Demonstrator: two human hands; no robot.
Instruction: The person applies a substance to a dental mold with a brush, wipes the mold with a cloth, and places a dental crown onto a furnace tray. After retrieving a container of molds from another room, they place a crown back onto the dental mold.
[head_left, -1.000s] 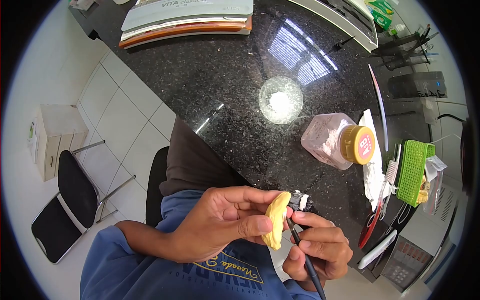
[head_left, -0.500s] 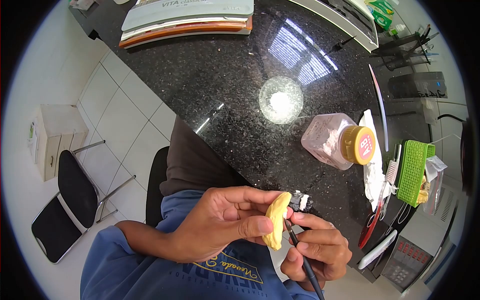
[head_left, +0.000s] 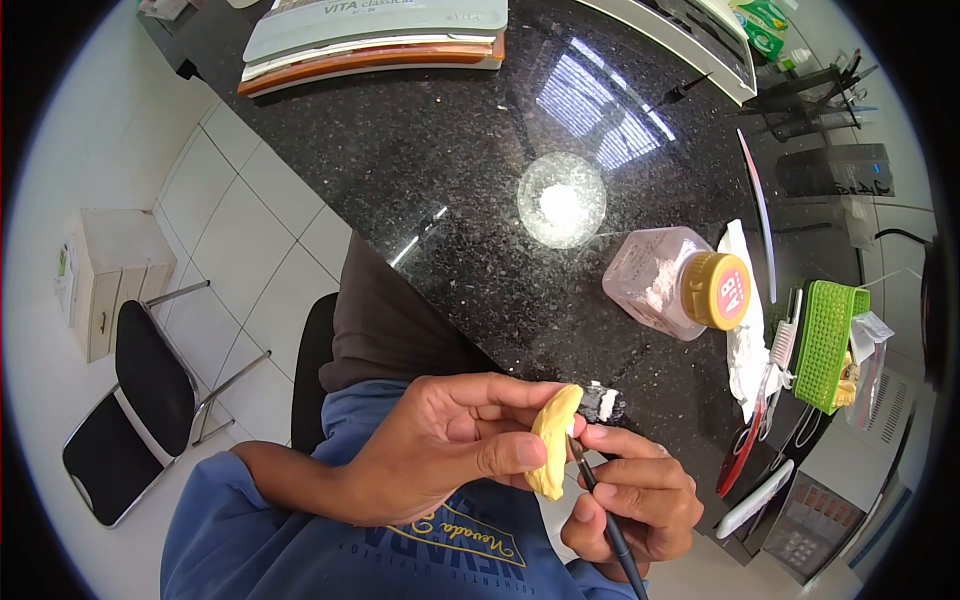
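Head view, yellow cast (head_left: 553, 440) in left hand (head_left: 440, 445), brush (head_left: 600, 515) in right hand (head_left: 635, 500)

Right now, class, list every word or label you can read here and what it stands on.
"VITA classical": grey case on the counter.
"Nevada": blue sweatshirt; smaller print below it is blurred.
Yellow jar lid: two marks, perhaps "A8", unclear.
Green packet, top right: too small.

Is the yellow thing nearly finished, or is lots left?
Done: white powder sits in the glass dish. In hand: the left hand grips the yellow cast; the right hand holds a brush, tip on its edge. Left: hard to tell, the worked spot is tiny.
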